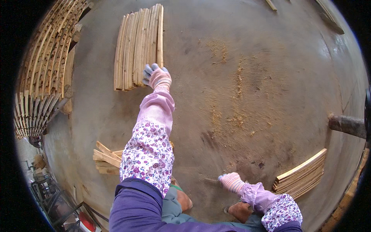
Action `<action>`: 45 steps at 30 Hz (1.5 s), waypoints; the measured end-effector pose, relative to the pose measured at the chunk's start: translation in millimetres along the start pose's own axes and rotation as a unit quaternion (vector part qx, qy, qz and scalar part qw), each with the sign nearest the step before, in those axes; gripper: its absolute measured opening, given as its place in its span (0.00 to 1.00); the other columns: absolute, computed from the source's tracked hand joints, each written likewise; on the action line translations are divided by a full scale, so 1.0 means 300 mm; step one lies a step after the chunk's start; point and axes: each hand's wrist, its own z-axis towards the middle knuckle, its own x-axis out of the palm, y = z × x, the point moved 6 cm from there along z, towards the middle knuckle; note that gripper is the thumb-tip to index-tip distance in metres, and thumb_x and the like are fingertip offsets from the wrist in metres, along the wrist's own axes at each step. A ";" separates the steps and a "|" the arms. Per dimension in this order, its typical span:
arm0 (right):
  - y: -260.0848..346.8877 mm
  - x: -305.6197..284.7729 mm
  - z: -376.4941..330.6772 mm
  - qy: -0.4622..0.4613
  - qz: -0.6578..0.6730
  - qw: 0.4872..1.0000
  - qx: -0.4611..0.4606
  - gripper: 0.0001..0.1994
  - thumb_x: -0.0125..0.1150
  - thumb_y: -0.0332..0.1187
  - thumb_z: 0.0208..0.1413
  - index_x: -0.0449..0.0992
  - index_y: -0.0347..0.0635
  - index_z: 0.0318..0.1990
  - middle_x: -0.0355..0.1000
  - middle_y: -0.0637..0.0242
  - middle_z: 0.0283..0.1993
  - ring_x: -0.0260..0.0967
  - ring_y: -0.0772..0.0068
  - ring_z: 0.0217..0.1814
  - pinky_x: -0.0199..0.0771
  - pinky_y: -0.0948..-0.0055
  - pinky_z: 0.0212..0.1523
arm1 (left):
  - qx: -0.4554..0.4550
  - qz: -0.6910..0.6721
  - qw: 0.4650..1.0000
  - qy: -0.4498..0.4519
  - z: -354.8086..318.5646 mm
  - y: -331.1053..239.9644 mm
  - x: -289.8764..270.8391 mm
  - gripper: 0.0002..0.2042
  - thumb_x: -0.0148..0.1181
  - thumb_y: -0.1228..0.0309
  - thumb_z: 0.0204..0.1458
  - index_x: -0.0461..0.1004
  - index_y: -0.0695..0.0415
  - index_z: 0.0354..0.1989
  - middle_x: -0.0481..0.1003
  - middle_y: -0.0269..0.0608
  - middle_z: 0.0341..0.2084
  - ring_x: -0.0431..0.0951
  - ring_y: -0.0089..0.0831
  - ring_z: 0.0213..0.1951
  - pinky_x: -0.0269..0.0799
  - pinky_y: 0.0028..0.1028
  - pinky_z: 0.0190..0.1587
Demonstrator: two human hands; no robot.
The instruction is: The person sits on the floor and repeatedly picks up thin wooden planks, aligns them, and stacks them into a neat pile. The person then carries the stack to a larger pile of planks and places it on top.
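Note:
My left hand [157,77], in a pink-striped glove with grey fingers, stretches far forward with its fingers spread. It is at the near right corner of a stack of long wooden strips [139,46] lying side by side on the floor. The glove covers the near end of the rightmost strip, and whether it touches it cannot be told. Low on the right, my right hand [232,182] wears a matching glove beside my leg. Only a bit of its grey fingers shows, and I see nothing held there. Another stack of wooden strips [301,174] lies to its right.
A tall pile of wooden strips [46,54] stands at the left on logs. Short wood pieces [106,156] lie left of my feet. Sawdust [237,92] is scattered over the concrete floor [193,116]. A round post [346,125] juts in at the right.

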 end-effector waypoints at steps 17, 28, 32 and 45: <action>0.300 -0.892 0.344 -0.240 0.000 0.961 -0.140 0.31 0.55 0.59 0.61 0.71 0.41 0.59 0.73 0.48 0.56 0.71 0.46 0.59 0.72 0.52 0.57 | -0.107 -0.212 0.971 -0.029 -0.399 1.324 -0.585 0.29 0.56 0.50 0.63 0.71 0.64 0.60 0.76 0.53 0.54 0.76 0.41 0.56 0.68 0.34 0.61; 1.055 -0.702 0.744 -0.051 -0.050 0.985 -0.160 0.63 0.60 0.79 0.38 0.49 0.47 0.76 0.54 0.44 0.74 0.49 0.43 0.78 0.50 0.43 0.73 | -0.452 -0.681 0.527 0.234 -1.103 1.547 0.017 0.50 0.57 0.23 0.41 0.65 0.50 0.66 0.70 0.45 0.59 0.69 0.41 0.59 0.67 0.47 0.62; 1.076 -0.713 0.825 -0.035 -0.062 0.992 -0.107 0.67 0.64 0.81 0.28 0.54 0.47 0.75 0.61 0.48 0.69 0.55 0.46 0.73 0.56 0.45 0.70 | -0.463 -0.716 0.491 0.177 -1.025 1.455 0.054 0.43 0.62 0.31 0.47 0.69 0.54 0.61 0.74 0.39 0.56 0.73 0.38 0.57 0.69 0.41 0.64; 0.842 -0.661 0.839 0.123 0.142 0.980 -0.072 0.67 0.83 0.66 0.21 0.59 0.38 0.71 0.63 0.44 0.68 0.60 0.47 0.73 0.62 0.55 0.71 | -0.345 -0.811 0.357 0.310 -1.040 1.205 -0.104 0.53 0.66 0.32 0.42 0.54 0.55 0.71 0.65 0.49 0.64 0.66 0.45 0.65 0.63 0.46 0.69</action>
